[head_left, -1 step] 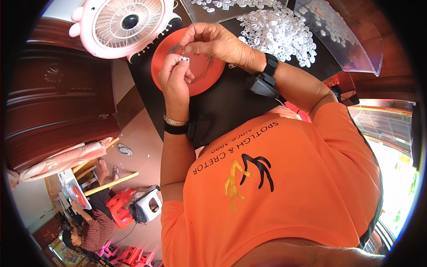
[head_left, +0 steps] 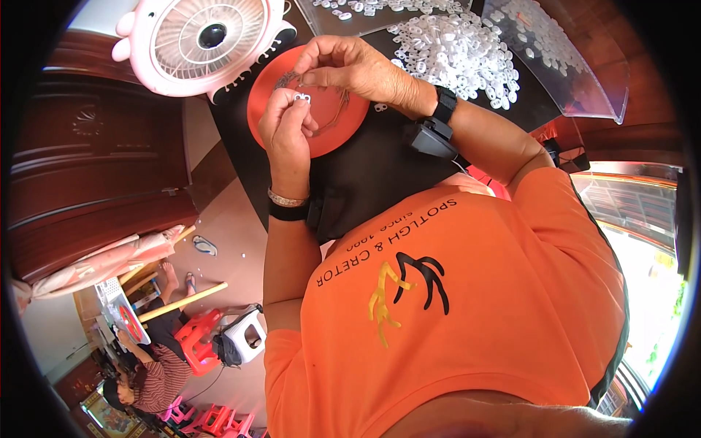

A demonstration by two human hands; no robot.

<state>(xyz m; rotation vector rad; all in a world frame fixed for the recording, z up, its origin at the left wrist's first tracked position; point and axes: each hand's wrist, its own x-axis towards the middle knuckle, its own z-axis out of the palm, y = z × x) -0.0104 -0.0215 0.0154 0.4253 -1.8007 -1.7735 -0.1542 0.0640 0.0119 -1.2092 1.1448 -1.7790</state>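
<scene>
Over the red plate (head_left: 337,139) on the black tabletop (head_left: 387,155), in the head view, the left hand (head_left: 287,135) is pinching a small white piece (head_left: 302,97) between thumb and forefinger, clamped on it at the fingertips; the right hand (head_left: 358,71) is hovering just beyond, its thumb and forefinger curling toward each other near some thin dark strands (head_left: 340,109), and I cannot tell whether they are closing on one; the step in hand, as I judge it, is involving fine fingertip work at the white piece, with the left hand steadying it; the next move is probably calling for a firm left pinch and a small, precise shift of the right fingertips; the piece itself is looking bright white and compact, seemingly with small openings, though its finer detail is too tiny to read; loose white pieces (head_left: 456,58) are lying heaped to the right, well apart from the left hand.
</scene>
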